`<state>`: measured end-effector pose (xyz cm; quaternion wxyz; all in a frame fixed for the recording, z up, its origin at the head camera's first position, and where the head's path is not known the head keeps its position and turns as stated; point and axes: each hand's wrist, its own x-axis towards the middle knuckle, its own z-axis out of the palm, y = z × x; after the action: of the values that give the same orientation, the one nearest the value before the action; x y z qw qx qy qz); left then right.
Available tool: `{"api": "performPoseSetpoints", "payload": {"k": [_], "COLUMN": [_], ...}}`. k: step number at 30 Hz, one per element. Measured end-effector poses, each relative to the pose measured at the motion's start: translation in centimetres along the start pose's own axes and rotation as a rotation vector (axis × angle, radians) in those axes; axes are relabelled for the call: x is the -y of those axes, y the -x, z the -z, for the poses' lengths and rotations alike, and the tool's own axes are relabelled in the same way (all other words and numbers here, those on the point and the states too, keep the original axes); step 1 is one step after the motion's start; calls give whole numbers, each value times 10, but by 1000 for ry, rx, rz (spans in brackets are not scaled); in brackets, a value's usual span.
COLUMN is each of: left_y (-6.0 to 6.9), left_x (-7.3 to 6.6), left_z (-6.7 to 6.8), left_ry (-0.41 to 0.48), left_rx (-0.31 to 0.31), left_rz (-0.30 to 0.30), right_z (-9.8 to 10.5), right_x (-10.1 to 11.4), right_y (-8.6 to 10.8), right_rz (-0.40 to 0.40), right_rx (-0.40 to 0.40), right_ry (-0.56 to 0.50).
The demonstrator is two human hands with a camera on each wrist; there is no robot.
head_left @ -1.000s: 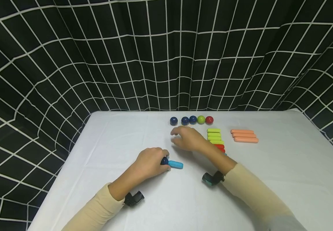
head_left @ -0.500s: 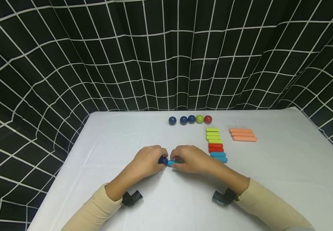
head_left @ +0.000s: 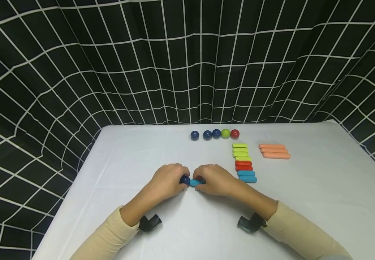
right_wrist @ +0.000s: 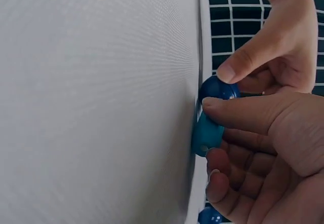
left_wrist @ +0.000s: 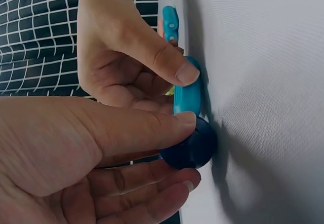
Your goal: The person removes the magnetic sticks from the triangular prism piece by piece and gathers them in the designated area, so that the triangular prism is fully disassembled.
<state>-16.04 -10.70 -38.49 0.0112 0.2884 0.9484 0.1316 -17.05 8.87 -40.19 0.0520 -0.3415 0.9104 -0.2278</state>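
Note:
My left hand (head_left: 169, 181) pinches a dark blue ball (left_wrist: 191, 147) between thumb and fingers, just above or on the white cloth. The right hand (head_left: 216, 179) grips a light blue stick (right_wrist: 207, 135) by its sides, thumb on the near face. One end of the stick meets the ball's side; whether the two are joined I cannot tell. In the head view most of the stick is hidden under the right fingers.
Along the table's (head_left: 135, 151) far edge stand dark blue balls (head_left: 207, 135), a green ball (head_left: 225, 133) and a red ball (head_left: 235, 134). To the right lie yellow-green sticks (head_left: 240, 150), red sticks (head_left: 243, 165), blue sticks (head_left: 247, 176) and orange sticks (head_left: 274, 151).
A second ago the right hand was above the table, apart from the stick; it came down toward me and took hold of it. The left hand has stayed with the ball nearly in place.

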Motion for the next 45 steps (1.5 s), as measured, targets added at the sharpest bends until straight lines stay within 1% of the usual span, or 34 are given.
{"api": "performPoseSetpoints", "payload": {"k": [2,5,7,9,13,16,18,21,23,29,33,39,45], "left_y": [1,1,1,2,2,3,3,2,2,2,2,2,3], "left_x": [-1,-2,-2,-2,-1,-1,-2,-2,-3,-3,-3,-4,-6], "left_z": [0,0,0,0,1,1,0,-1,-1,-2,-2,-2,-1], "left_ry": [-3,-7,-14,-23,-35,-36,-40,-45,-49,-54,-58,-68,-67], "left_rx": [3,3,1,-4,-10,-10,-11,-17,-21,-33,-33,-32,-34], "left_rz": [4,1,0,5,6,2,4,7,6,7,8,9,15], "right_z": [-1,0,3,8,19,27,31,35,38,40,39,39,40], "right_x": [1,5,7,4,-8,-17,-22,-29,-33,-43,-47,-50,-54], "right_y": [4,18,30,40,60,75,85,97,103,113,113,112,114], "right_rz": [35,92,99,72,-26,-89,-126,-177,-195,-218,-229,-264,-244], "right_rx": [8,30,38,23,-6,-16,-37,-70,-90,-130,-158,-159,-175], "right_ry": [-7,-35,-44,-36,-4,12,34,69,88,119,139,123,152]}}
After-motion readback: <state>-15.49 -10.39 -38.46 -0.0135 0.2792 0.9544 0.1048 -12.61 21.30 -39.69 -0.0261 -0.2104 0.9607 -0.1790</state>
